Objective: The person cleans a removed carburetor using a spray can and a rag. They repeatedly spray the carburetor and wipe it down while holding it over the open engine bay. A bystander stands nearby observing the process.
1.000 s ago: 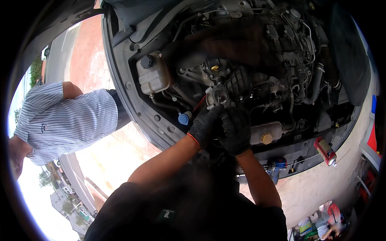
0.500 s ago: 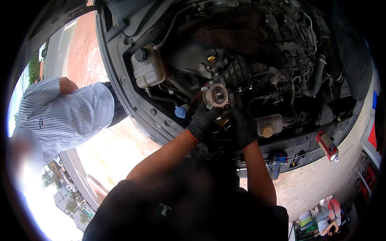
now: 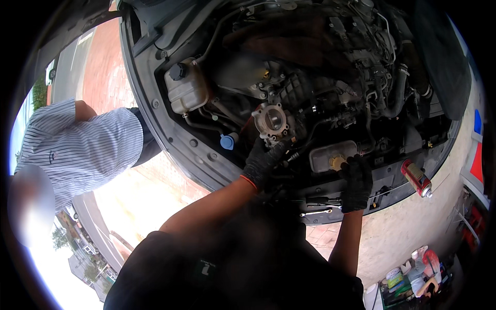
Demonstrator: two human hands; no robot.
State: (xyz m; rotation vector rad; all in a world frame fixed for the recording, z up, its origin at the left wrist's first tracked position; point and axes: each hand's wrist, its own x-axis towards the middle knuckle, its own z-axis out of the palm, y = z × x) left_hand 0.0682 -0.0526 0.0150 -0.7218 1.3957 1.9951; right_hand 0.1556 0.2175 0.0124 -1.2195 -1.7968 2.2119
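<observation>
My left hand (image 3: pixel 263 161), in a dark glove with an orange cuff, is closed on the lower edge of a metal throttle body (image 3: pixel 272 122). Its round bore, with the plate across it, faces up, and bolt holes surround the rim. Over the front edge of the engine bay is my gloved right hand (image 3: pixel 357 183), its fingers bent beside the yellowish cap (image 3: pixel 338 163) of a reservoir (image 3: pixel 321 156). The dark glove hides what is beneath it, so I cannot tell whether it grips anything.
A coolant tank (image 3: pixel 186 90) with a black cap and a blue cap (image 3: pixel 228 142) are at the left. On the front edge lie a wrench (image 3: pixel 316 212) and a red spray can (image 3: pixel 416 178). A dark cloth (image 3: pixel 289 44) covers engine parts. Another person (image 3: pixel 85 150) stands at the left.
My right hand has left the throttle body and moved right and nearer, over the spot where a blue power tool showed; that tool is now hidden. My left hand keeps the throttle body.
</observation>
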